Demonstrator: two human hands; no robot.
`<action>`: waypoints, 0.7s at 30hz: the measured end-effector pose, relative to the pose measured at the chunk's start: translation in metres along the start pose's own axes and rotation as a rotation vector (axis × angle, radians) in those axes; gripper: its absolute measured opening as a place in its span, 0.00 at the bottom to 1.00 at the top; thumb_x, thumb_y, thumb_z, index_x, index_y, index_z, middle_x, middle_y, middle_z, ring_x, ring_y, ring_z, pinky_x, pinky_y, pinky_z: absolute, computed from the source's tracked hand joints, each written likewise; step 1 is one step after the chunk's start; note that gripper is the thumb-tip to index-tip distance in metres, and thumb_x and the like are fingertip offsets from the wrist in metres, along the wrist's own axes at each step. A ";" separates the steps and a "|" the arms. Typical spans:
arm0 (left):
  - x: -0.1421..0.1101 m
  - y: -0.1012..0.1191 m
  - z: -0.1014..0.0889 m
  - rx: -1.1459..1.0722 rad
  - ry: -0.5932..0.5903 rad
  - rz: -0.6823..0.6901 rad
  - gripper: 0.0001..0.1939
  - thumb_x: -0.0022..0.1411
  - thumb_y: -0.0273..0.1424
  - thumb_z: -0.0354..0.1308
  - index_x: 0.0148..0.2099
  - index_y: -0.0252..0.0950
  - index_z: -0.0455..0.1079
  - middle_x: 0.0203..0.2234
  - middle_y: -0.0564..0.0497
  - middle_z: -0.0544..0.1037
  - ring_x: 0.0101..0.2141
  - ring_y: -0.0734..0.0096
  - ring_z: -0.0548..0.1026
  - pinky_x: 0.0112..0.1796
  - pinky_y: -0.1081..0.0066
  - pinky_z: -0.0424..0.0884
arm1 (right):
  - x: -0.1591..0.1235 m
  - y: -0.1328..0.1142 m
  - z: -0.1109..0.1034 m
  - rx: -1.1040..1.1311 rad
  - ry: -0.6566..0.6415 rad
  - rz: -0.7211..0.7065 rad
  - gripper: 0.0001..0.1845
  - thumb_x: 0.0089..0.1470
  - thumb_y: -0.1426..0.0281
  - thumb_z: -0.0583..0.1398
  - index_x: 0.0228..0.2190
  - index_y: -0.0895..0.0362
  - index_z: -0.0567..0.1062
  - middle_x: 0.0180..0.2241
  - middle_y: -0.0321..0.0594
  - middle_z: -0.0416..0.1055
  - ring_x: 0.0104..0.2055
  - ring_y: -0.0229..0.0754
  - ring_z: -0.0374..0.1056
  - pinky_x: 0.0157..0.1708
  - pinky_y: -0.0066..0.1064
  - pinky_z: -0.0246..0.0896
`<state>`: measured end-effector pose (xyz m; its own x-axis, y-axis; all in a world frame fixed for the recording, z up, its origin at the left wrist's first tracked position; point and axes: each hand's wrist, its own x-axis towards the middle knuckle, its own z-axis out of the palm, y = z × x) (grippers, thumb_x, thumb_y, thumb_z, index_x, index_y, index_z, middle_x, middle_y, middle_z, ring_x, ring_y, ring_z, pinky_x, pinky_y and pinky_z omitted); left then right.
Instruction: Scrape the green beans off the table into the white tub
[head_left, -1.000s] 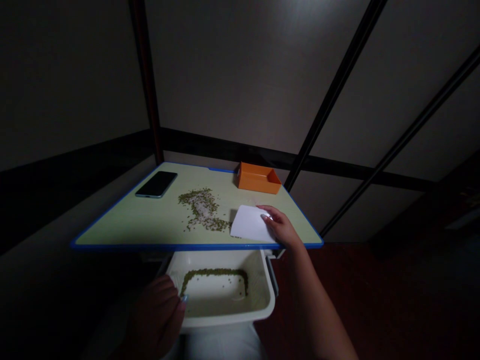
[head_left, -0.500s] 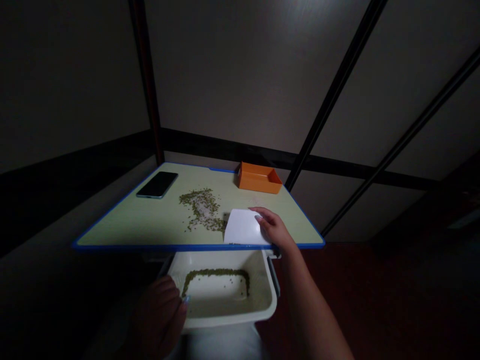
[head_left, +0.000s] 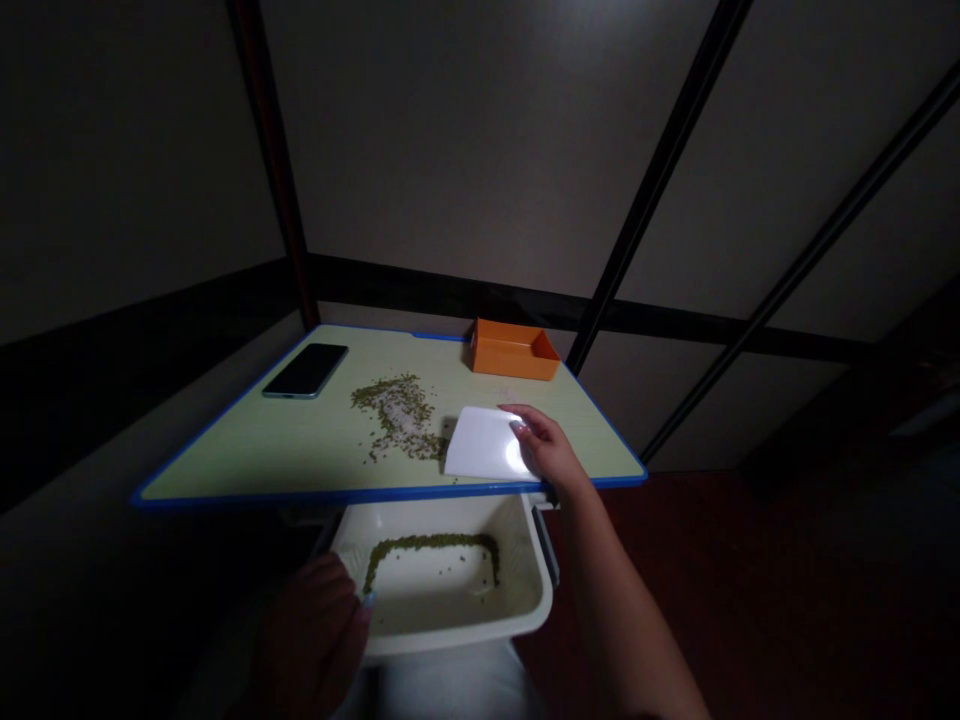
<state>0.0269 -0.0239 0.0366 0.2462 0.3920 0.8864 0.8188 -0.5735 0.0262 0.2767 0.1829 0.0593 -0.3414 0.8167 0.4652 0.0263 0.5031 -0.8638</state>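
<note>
White card (head_left: 484,445) sits pinched between the thumb and fingers of my right hand (head_left: 541,440), low over the blue-edged tabletop (head_left: 247,450), just beside the scattered green beans (head_left: 401,410). My left hand (head_left: 319,620) is curled at the near left side of the cream bin (head_left: 442,625); its exact grip I cannot tell. Beyond lie 1 phone (head_left: 306,370) and 1 orange box (head_left: 514,352).

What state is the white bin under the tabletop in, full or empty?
Neither: the white bin holds only a little, with green grains banked along its inner edges and mostly bare bottom between.
</note>
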 end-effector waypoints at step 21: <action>-0.004 -0.004 0.001 0.003 -0.015 -0.002 0.09 0.56 0.22 0.50 0.25 0.38 0.63 0.16 0.55 0.70 0.23 0.74 0.71 0.32 0.68 0.70 | -0.002 0.004 -0.004 -0.030 0.146 -0.004 0.14 0.52 0.65 0.57 0.41 0.51 0.75 0.46 0.38 0.72 0.51 0.45 0.65 0.54 0.39 0.53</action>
<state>0.0233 -0.0230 0.0322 0.2522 0.4043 0.8792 0.8210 -0.5703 0.0267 0.2817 0.1846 0.0555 -0.2017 0.8461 0.4934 0.0538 0.5126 -0.8569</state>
